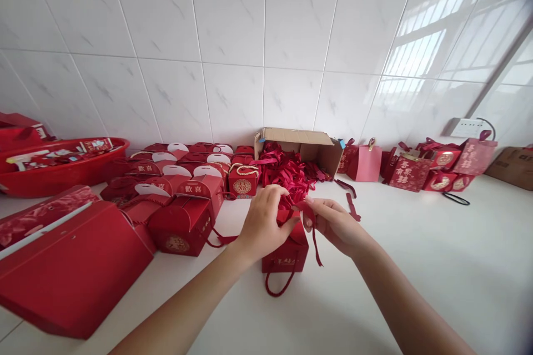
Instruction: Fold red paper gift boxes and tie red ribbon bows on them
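A small red box [284,259] stands upright on the white table in the middle, its dark red cord handle [279,293] drooping over the front. My left hand [266,221] curves over the box's top left side, its fingers closed round something I cannot make out. On the right, my right hand [333,223] pinches a red ribbon [315,241] between thumb and fingers, and one end hangs down beside the box. Behind the hands, a heap of shiny red ribbons [285,169] spills out of an open cardboard box [320,152].
Rows of red gift boxes [181,227] stand at the left, with a large red box [75,266] in front and a red basin [119,152] of packets behind. Gift bags [410,172] and a black loop [456,198] lie at the right. A tiled wall [233,22] closes the back.
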A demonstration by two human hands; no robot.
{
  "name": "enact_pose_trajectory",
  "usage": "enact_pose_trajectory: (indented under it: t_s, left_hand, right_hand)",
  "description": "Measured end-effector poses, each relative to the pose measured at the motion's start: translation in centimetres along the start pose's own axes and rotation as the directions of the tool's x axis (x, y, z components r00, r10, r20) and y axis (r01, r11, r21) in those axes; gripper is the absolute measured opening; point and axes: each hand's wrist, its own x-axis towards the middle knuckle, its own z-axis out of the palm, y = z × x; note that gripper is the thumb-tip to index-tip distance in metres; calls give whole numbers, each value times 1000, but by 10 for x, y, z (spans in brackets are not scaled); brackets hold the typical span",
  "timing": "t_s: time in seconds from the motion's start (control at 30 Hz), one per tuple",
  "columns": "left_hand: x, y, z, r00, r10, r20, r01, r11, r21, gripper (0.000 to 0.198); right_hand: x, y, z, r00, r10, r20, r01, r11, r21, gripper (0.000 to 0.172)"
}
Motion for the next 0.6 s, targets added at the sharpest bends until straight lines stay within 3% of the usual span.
enact_pose_trajectory:
  t_s: [0.2, 0.37, 0.5, 0.6]
  left_hand:
    - [7, -8, -2, 994, -30, -107, 28, 999, -19, 34]
    - [8, -6, -6, 990, -58, -130, 55, 998, -29, 36]
    - [5, -3, -5, 989, -55, -140, 53, 998, -17, 34]
    - [4, -1, -4, 986, -105, -129, 100, 994, -42, 32]
  right_hand:
    - [-12, -6, -8, 998, 13, -60, -25, 981, -194, 40]
    - [-13, 3, -6, 981, 26, -190, -124, 844, -522, 35]
    - [-1, 17, 3, 987, -60, -146, -36, 816, -577, 45]
    - [6, 26, 7, 988, -85, -132, 3, 852, -524, 38]
